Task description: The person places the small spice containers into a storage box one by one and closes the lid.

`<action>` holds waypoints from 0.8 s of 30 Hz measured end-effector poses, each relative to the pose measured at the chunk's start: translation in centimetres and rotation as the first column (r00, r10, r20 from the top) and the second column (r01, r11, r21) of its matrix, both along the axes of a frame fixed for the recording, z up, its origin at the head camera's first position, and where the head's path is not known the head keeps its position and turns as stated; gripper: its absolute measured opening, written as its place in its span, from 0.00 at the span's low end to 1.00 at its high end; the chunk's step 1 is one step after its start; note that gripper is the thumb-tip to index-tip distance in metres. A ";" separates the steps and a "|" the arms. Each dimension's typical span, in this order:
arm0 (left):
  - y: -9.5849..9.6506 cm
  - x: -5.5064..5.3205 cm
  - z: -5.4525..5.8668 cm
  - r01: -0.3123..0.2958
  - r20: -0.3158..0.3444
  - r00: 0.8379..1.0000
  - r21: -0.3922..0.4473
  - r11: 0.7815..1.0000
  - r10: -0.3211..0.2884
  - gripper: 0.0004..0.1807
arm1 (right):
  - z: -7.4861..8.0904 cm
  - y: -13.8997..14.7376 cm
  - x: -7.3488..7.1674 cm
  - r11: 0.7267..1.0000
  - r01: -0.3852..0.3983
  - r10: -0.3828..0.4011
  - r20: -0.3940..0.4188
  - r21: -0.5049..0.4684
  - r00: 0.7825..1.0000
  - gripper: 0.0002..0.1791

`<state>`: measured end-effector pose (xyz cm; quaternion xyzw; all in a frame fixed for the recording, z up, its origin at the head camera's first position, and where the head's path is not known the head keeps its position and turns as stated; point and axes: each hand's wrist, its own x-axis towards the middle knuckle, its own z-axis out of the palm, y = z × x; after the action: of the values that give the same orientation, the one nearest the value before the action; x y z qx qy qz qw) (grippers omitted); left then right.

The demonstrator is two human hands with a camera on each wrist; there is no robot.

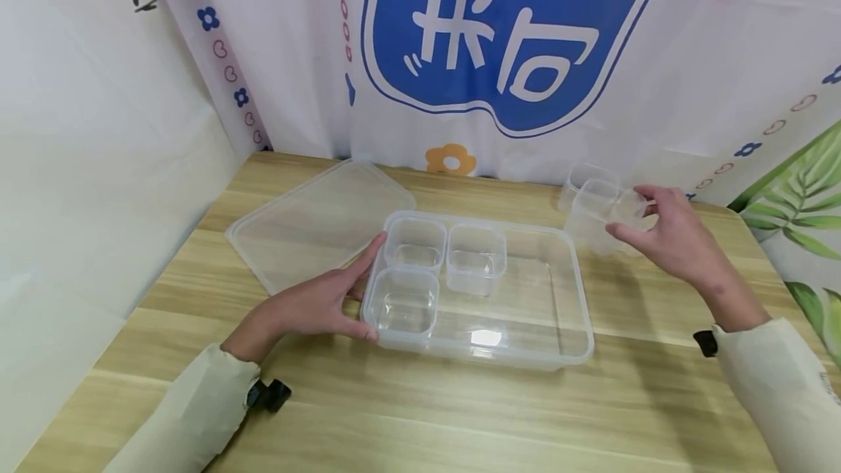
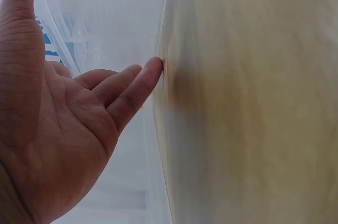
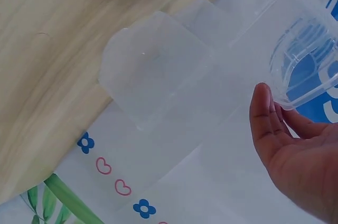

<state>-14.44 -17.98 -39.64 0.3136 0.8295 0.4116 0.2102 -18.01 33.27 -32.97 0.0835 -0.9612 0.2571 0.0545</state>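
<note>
My left hand [image 1: 322, 305] lies along the left end of a large clear plastic box [image 1: 519, 312], its thumb at the front corner and a finger at the back corner. The left wrist view shows its fingers [image 2: 129, 89] fairly straight against the box. Inside the box stand three small clear containers: one at back left [image 1: 414, 243], one at front left [image 1: 404, 305] and one in the back middle [image 1: 476, 258]. At the back right, my right hand [image 1: 673, 232] holds a small clear container [image 3: 306, 49] between thumb and fingers, beside other small containers [image 1: 591, 210].
A flat clear lid [image 1: 322, 221] lies on the wooden table [image 1: 407, 414] behind my left hand, partly near the box's back left corner. A printed cloth [image 1: 296, 42] hangs along the table's back edge.
</note>
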 end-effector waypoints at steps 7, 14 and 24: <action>0.1 0.0 0.1 0.000 -0.009 1.000 -0.016 1.000 0.000 0.76 | 1.6 -0.3 0.8 0.999 -0.005 0.005 -0.019 -0.032 1.000 0.46; 0.2 0.0 0.1 0.004 -0.018 1.000 -0.017 1.000 -0.004 0.76 | 3.1 -1.0 1.9 0.993 -0.045 0.042 -0.032 -0.105 0.999 0.44; 0.1 -0.2 0.0 0.008 -0.011 1.000 -0.003 1.000 -0.008 0.77 | 3.5 -3.9 3.6 0.976 -0.147 0.142 -0.043 -0.163 0.989 0.44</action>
<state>-14.62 -17.91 -39.65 0.3188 0.8301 0.4078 0.2076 -14.46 29.33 -29.50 0.1523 -0.9270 0.3379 0.0574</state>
